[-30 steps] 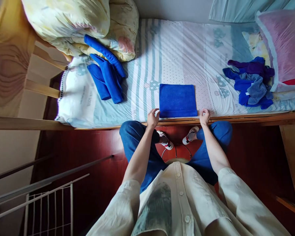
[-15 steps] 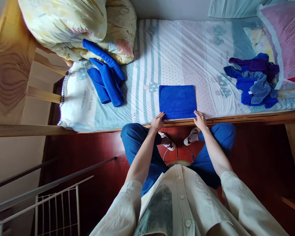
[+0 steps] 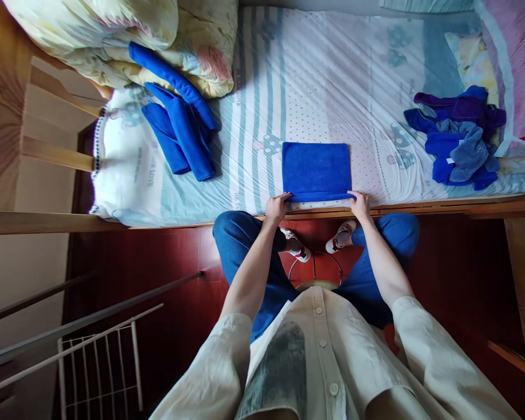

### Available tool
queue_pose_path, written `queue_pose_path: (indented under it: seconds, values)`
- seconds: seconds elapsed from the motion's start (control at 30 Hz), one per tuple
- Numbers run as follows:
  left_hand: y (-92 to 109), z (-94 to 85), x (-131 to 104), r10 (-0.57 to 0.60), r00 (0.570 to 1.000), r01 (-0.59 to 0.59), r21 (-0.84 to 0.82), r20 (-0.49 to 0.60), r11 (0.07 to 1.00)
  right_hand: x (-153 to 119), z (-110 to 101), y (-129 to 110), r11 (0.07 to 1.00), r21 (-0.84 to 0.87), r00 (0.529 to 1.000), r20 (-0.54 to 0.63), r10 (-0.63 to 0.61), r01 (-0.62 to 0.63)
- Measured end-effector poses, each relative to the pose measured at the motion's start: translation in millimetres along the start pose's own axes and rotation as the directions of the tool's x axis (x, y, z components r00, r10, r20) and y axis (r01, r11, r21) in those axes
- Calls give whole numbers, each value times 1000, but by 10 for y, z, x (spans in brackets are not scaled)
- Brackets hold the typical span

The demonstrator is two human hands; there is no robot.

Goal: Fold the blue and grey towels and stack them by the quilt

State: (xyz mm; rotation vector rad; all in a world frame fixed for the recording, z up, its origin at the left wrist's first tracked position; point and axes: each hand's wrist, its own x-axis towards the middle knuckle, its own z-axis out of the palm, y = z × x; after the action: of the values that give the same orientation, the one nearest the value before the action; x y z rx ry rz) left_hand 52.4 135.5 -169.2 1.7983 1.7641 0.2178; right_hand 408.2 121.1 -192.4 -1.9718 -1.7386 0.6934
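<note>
A folded bright blue towel (image 3: 316,169) lies flat on the striped bed sheet (image 3: 315,76), close to the bed's near wooden rail (image 3: 441,205). My left hand (image 3: 277,208) pinches the towel's near left corner. My right hand (image 3: 359,204) pinches its near right corner. The near edge is raised slightly off the sheet between the two hands.
Rolled blue towels (image 3: 179,125) lie at the left by a floral duvet (image 3: 126,35). A heap of blue and purple cloths (image 3: 457,140) sits at the right beside a pink pillow (image 3: 514,64). A white wire rack (image 3: 96,367) stands lower left on the dark red floor.
Both hands moved in from beside the towel onto its near corners and gripped them. The near edge has lifted slightly.
</note>
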Motion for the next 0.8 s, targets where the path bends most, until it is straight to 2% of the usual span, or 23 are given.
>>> queue_pose_path:
  seconds: [0.2, 0.4, 0.6, 0.8]
  values:
    - [-27, -7, -63, -114, 993, 112, -80, -29, 990, -68, -39, 21, 996, 84, 1000, 13, -2, 1]
    - [-80, -13, -126, -137, 985, 105, -265, -104, 959, -205, -64, 20, 984, 177, 999, -22, 24, -20]
    - [-20, -49, -153, -213, 964, 141, -378, -157, 915, -243, -90, -38, 953, 302, 997, -68, 40, -18]
    - [46, 45, -109, -235, 961, 123, -537, -144, 834, -161, 35, -50, 902, 421, 991, -53, 126, -92]
